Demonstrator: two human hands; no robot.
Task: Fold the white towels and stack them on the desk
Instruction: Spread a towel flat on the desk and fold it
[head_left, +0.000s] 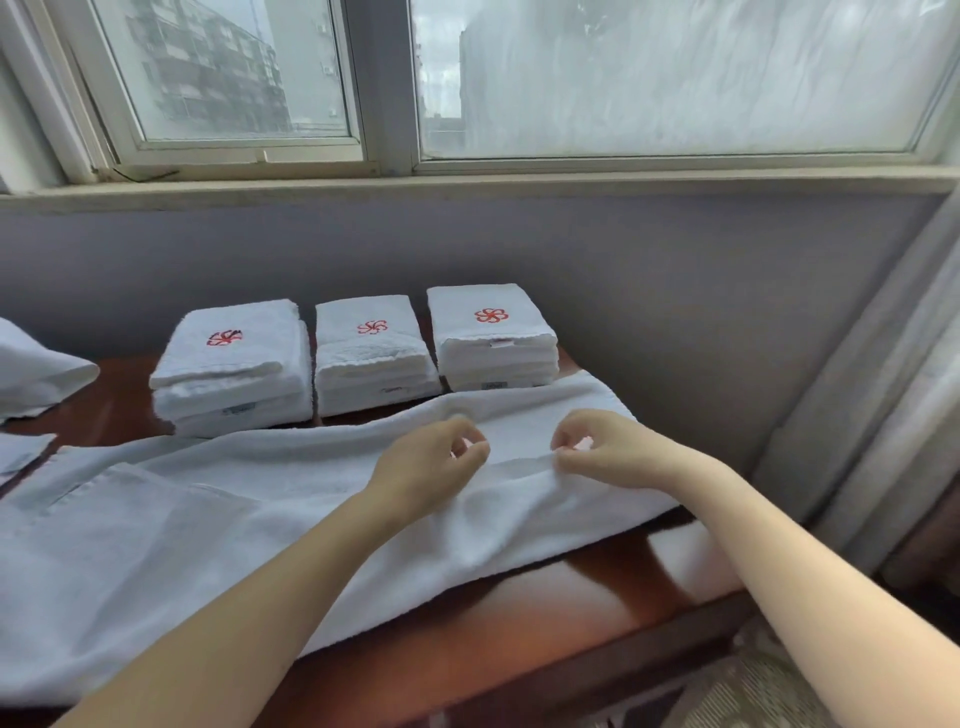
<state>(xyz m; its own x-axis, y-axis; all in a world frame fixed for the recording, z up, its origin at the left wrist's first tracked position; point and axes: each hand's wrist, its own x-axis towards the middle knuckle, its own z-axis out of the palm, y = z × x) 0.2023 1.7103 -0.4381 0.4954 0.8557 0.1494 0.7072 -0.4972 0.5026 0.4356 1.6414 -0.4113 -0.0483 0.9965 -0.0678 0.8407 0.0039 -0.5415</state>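
A large white terry-cloth towel (208, 519) is spread lengthwise over the dark red-brown wooden desk (519, 623), in front of three stacks of folded white towels (371, 358) with red emblems; its far edge touches the right stack. The cloth is judged to be soft, limp and fairly light. It will sag wherever it is not supported, so it is best taken by an edge or corner at two points, not by the middle. Both hands are placed over the right part of the towel, near each other, with a low raised crease (522, 462) between them. The right hand (602, 449) is curled, and this crease seems to be pinched by thumb and forefinger. The left hand (431, 462) is curled too, just above the cloth, but whether any cloth is held cannot be told.
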